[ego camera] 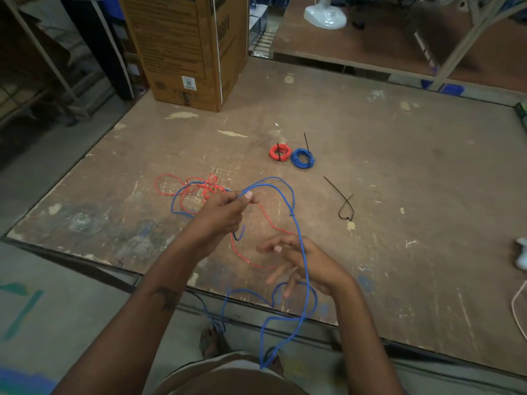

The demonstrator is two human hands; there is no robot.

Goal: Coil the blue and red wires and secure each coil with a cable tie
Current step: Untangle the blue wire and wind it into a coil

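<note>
Well, the biggest thing here is the scuffed brown workbench (399, 195), which fills most of the room in front of the person. At its far left corner stands a tall cardboard box (188, 49), upright, with printed panels and a small white label near its base.

Over the near edge of the bench the person's two arms reach in. The left hand (222, 215) is raised above the board, its fingers curled and its thumb and forefinger pinched on the blue wire (306, 269). From that pinch the blue wire arcs up and to the right, drops down across the right hand (302, 263), and falls in loose loops past the bench edge toward the floor. The right hand has its fingers spread apart and loose, with the wire running over it; they are blurred, so I cannot tell whether any finger grips it.

The red wire (196, 189) lies in a loose tangle on the bench just beyond the left hand, one strand trailing near toward the right hand.

Farther off, right of centre, two small finished coils lie touching: a red coil (281, 152) and a blue coil (302, 158), each with a black tie sticking up. Nearer and to the right lies a loose black cable tie (340, 199), partly looped.
</note>
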